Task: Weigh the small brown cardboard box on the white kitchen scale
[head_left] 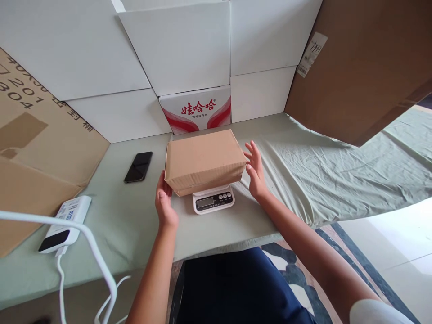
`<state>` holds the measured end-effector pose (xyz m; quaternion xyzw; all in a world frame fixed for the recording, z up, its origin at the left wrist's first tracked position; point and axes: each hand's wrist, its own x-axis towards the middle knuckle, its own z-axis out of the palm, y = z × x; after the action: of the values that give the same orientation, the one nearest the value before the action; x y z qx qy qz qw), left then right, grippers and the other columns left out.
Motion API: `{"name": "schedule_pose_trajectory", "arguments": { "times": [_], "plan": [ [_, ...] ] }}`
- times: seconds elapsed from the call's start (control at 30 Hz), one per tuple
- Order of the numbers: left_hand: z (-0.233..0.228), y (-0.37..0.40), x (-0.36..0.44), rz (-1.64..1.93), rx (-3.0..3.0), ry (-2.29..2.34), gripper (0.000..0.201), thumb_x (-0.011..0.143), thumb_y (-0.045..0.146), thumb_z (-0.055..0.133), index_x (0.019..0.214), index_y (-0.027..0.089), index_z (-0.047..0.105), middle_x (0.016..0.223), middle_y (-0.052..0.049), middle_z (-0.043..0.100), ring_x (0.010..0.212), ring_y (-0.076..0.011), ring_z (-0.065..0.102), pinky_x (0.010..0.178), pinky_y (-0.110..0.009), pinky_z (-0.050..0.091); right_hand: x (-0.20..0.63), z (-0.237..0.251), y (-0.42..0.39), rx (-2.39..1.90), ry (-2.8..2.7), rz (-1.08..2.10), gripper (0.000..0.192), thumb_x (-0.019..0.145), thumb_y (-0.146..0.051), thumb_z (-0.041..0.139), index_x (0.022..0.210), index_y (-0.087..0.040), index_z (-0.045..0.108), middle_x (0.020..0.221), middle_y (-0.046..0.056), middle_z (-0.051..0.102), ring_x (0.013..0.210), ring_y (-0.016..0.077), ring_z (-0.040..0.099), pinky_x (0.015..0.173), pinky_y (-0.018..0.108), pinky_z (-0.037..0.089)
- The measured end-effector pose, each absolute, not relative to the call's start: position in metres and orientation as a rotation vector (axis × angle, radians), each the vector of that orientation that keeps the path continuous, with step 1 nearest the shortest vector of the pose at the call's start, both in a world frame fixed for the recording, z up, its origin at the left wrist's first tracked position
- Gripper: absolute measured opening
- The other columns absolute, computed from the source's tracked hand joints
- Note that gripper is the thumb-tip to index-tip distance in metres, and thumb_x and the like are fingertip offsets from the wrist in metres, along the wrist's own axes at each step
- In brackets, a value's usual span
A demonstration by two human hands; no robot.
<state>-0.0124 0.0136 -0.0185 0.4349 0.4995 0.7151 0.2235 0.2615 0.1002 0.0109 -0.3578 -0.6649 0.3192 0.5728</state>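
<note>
A brown cardboard box [205, 157] rests on a small white digital scale [213, 208], covering most of its platform. The scale's display and round buttons show in front of the box; no reading can be made out. My left hand [165, 202] lies along the left end of the box, its fingers extended and partly hidden at the box's side. At the right end, my right hand [255, 171] is open with fingers spread, the fingertips close to the box edge. Whether those fingertips touch the cardboard is not clear.
A black phone [138, 167] lies left of the box. Nearer is a white device [69, 220] with a cable [91, 238] crossing the lower left. White boxes [189, 49] form a wall behind, flanked by large brown cartons [364, 67]. A pale green cloth [290, 180] covers the table.
</note>
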Motion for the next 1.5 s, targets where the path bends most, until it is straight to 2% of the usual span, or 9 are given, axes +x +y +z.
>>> {"name": "schedule_pose_trajectory", "arguments": {
  "times": [0.27, 0.5, 0.83, 1.1, 1.5],
  "plan": [
    [-0.021, 0.014, -0.013, 1.996, 1.172, 1.323, 0.073, 0.094, 0.074, 0.046, 0.149, 0.026, 0.059, 0.156, -0.013, 0.057, 0.148, -0.0324, 0.05, 0.119, -0.045, 0.043, 0.261, 0.01, 0.102, -0.829, -1.544, 0.818, 0.076, 0.096, -0.075, 0.044, 0.161, -0.038, 0.031, 0.171, 0.008, 0.035, 0.149, 0.0382, 0.046, 0.119, 0.064, 0.042],
    [-0.022, 0.015, -0.012, 2.003, 1.142, 1.356, 0.076, 0.092, 0.078, 0.046, 0.144, 0.025, 0.062, 0.149, -0.015, 0.063, 0.144, -0.0332, 0.054, 0.116, -0.045, 0.046, 0.26, 0.009, 0.103, -0.801, -1.533, 0.827, 0.076, 0.094, -0.075, 0.046, 0.159, -0.035, 0.038, 0.168, 0.009, 0.04, 0.15, 0.0377, 0.044, 0.12, 0.061, 0.043],
    [-0.025, 0.015, -0.014, 1.987, 1.145, 1.357, 0.075, 0.092, 0.078, 0.046, 0.139, 0.023, 0.066, 0.14, -0.014, 0.068, 0.134, -0.0311, 0.062, 0.107, -0.041, 0.051, 0.26, 0.008, 0.102, -0.726, -1.561, 0.846, 0.069, 0.099, -0.069, 0.045, 0.159, -0.037, 0.037, 0.169, 0.007, 0.037, 0.151, 0.0366, 0.044, 0.121, 0.059, 0.042],
    [-0.025, 0.015, -0.014, 1.961, 1.148, 1.357, 0.076, 0.091, 0.079, 0.045, 0.138, 0.022, 0.066, 0.14, -0.015, 0.068, 0.134, -0.0316, 0.062, 0.109, -0.042, 0.049, 0.26, 0.007, 0.101, -0.711, -1.564, 0.864, 0.07, 0.097, -0.073, 0.045, 0.158, -0.038, 0.04, 0.167, 0.006, 0.041, 0.152, 0.0371, 0.041, 0.12, 0.057, 0.043],
    [-0.03, 0.018, -0.016, 1.955, 1.146, 1.362, 0.073, 0.091, 0.078, 0.046, 0.129, 0.02, 0.069, 0.133, -0.015, 0.07, 0.131, -0.0326, 0.063, 0.107, -0.043, 0.051, 0.26, 0.007, 0.101, -0.706, -1.584, 0.845, 0.068, 0.098, -0.071, 0.045, 0.157, -0.036, 0.042, 0.163, 0.007, 0.045, 0.149, 0.0371, 0.045, 0.119, 0.057, 0.044]
  ]
}}
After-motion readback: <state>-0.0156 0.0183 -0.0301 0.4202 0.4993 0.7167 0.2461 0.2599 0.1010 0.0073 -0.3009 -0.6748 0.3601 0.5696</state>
